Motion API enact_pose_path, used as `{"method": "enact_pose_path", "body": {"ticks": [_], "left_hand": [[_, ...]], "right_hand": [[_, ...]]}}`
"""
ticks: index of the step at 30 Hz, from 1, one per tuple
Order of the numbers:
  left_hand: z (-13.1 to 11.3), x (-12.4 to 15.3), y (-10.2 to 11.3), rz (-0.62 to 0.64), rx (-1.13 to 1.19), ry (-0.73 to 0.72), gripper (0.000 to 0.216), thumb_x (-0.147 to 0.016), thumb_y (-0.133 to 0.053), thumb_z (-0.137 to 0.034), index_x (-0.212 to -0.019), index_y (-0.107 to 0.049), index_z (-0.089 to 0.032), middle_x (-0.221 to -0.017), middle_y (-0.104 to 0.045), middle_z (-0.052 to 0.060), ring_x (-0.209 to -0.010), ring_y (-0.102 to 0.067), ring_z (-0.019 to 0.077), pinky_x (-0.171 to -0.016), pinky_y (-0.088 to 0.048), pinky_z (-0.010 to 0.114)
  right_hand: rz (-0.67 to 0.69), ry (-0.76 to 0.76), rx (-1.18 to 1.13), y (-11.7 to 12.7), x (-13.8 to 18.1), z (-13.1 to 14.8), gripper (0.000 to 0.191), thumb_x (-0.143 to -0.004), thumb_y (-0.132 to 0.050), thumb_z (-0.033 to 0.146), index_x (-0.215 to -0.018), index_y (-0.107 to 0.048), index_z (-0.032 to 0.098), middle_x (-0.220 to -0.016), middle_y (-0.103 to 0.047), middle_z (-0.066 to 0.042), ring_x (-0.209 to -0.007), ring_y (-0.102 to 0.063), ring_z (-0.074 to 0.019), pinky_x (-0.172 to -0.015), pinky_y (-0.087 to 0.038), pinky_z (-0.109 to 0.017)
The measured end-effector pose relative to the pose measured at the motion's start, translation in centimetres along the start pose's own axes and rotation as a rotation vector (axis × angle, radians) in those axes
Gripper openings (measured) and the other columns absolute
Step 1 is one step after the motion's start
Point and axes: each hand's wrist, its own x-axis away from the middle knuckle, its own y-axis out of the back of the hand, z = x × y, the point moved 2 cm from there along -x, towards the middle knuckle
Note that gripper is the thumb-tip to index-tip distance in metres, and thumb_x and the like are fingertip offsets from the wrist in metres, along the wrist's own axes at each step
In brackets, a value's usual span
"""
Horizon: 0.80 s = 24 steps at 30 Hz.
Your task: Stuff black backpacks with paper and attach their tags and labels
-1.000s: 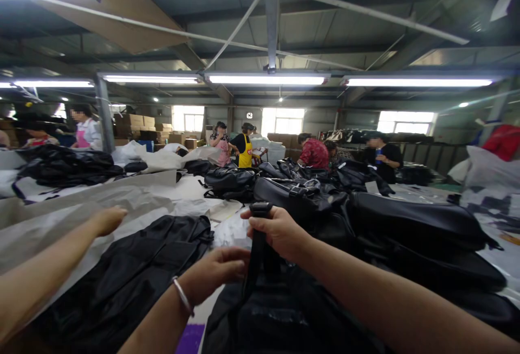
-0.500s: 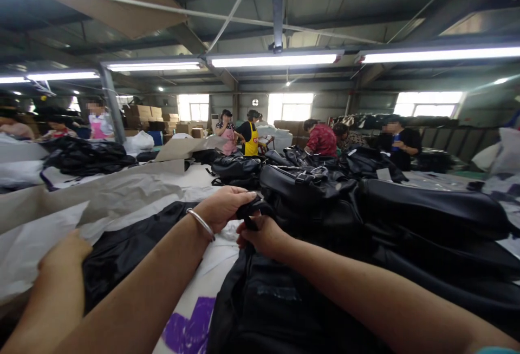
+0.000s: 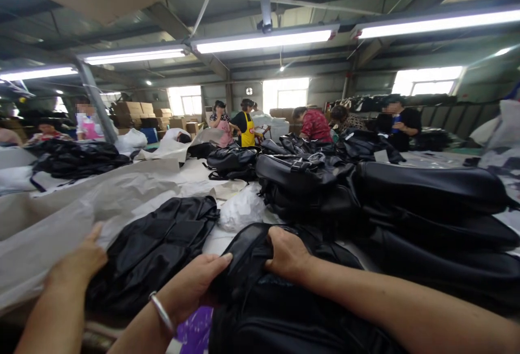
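Note:
A black bag (image 3: 280, 310) lies right in front of me on the table. My left hand (image 3: 195, 289), with a silver bangle on the wrist, grips the bag's upper left edge, fingers closed along it. My right hand (image 3: 286, 254) is curled over the top of the same bag and presses into the fabric. Another person's hand (image 3: 77, 264) reaches in from the far left and rests at the edge of grey paper (image 3: 60, 218), beside a second flat black bag (image 3: 158, 246).
Stuffed black bags (image 3: 406, 197) are piled to the right and behind. A crumpled white plastic wad (image 3: 241, 210) lies just past my bag. Several people (image 3: 244, 129) work at the far end, with cardboard boxes (image 3: 130, 110) behind them.
My hands held a black strap up above the bag; now they have come down and grip the bag's top. The neighbouring hand has shifted on the paper.

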Motion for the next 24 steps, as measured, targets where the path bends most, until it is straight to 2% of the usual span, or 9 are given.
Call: {"method": "enact_pose_path", "body": {"ticks": [4,6,8,11,13,15,17,20,24], "left_hand": [[-0.4,0.1,-0.6,-0.038,-0.174,-0.02,0.056,-0.063,-0.071,-0.067,-0.077,-0.056,-0.014,-0.05,-0.049,-0.005,-0.038,-0.034,0.0055,-0.037,-0.017,0.017],[-0.6,0.2,-1.0,-0.033,-0.217,-0.021,0.056,-0.063,-0.071,-0.066,-0.081,-0.058,-0.014,-0.055,-0.05,-0.005,-0.042,-0.037,0.0061,-0.038,-0.019,0.017],[-0.9,0.5,-1.3,0.004,-0.29,-0.012,0.056,-0.065,-0.069,-0.064,-0.083,-0.061,-0.012,-0.056,-0.049,-0.004,-0.045,-0.037,0.0066,-0.04,-0.021,0.018],[-1.0,0.7,-1.4,0.078,-0.408,-0.014,0.052,-0.068,-0.069,-0.061,-0.082,-0.064,-0.011,-0.055,-0.048,-0.004,-0.045,-0.036,0.0067,-0.041,-0.022,0.018],[-0.9,0.6,-1.1,0.104,-0.421,-0.018,0.05,-0.068,-0.071,-0.059,-0.083,-0.065,-0.011,-0.058,-0.052,-0.003,-0.046,-0.038,0.0075,-0.042,-0.024,0.018],[-0.4,0.4,-0.6,0.109,-0.39,-0.005,0.049,-0.069,-0.072,-0.058,-0.083,-0.065,-0.011,-0.059,-0.055,-0.002,-0.046,-0.04,0.0081,-0.042,-0.026,0.019],[0.2,0.2,-0.1,0.109,-0.329,0.022,0.049,-0.069,-0.073,-0.058,-0.082,-0.065,-0.012,-0.059,-0.056,-0.001,-0.046,-0.041,0.0082,-0.043,-0.029,0.019],[0.6,-0.1,0.2,0.13,-0.183,0.048,0.049,-0.067,-0.077,-0.057,-0.08,-0.065,-0.011,-0.063,-0.06,0.002,-0.05,-0.048,0.0096,-0.048,-0.036,0.019],[-0.4,-1.6,0.0,0.17,-0.047,0.09,0.049,-0.067,-0.079,-0.056,-0.079,-0.066,-0.01,-0.068,-0.065,0.005,-0.057,-0.056,0.0123,-0.056,-0.045,0.021]], "right_hand": [[-0.129,0.086,0.208,-0.2,0.0,1.0,0.045,-0.063,-0.074,0.039,-0.096,-0.055,0.015,-0.101,-0.057,-0.012,-0.096,-0.052,-0.0312,-0.087,-0.041,-0.042],[-0.154,0.108,0.191,-0.2,0.0,1.0,0.054,-0.062,-0.075,0.042,-0.103,-0.054,0.014,-0.111,-0.054,-0.015,-0.104,-0.049,-0.0329,-0.092,-0.038,-0.045],[-0.148,0.161,0.153,-0.2,-0.1,0.8,0.074,-0.061,-0.077,0.043,-0.122,-0.049,0.013,-0.13,-0.045,-0.019,-0.119,-0.041,-0.0355,-0.099,-0.033,-0.047],[-0.044,0.283,0.116,-0.4,-0.5,0.4,0.093,-0.063,-0.076,0.048,-0.142,-0.036,0.019,-0.15,-0.029,-0.018,-0.134,-0.027,-0.0373,-0.105,-0.025,-0.051],[0.057,0.352,0.106,-0.6,-0.7,0.4,0.077,-0.069,-0.071,0.048,-0.137,-0.045,0.023,-0.145,-0.04,-0.014,-0.132,-0.031,-0.0367,-0.103,-0.026,-0.052],[0.12,0.42,0.125,-0.9,-0.8,0.5,0.05,-0.075,-0.066,0.042,-0.119,-0.059,0.021,-0.126,-0.059,-0.011,-0.123,-0.043,-0.034,-0.1,-0.028,-0.051],[0.144,0.486,0.171,-1.2,-0.9,0.8,0.027,-0.077,-0.063,0.033,-0.099,-0.066,0.016,-0.105,-0.067,-0.01,-0.109,-0.053,-0.0302,-0.097,-0.03,-0.048],[0.126,0.523,0.22,-1.6,-0.9,1.1,0.02,-0.077,-0.062,0.026,-0.09,-0.066,0.012,-0.096,-0.068,-0.011,-0.093,-0.059,-0.027,-0.092,-0.032,-0.046],[0.1,0.52,0.23,-1.1,-1.0,1.4,0.017,-0.078,-0.06,0.022,-0.091,-0.066,0.013,-0.094,-0.068,-0.011,-0.09,-0.06,-0.0264,-0.087,-0.034,-0.043]]}}
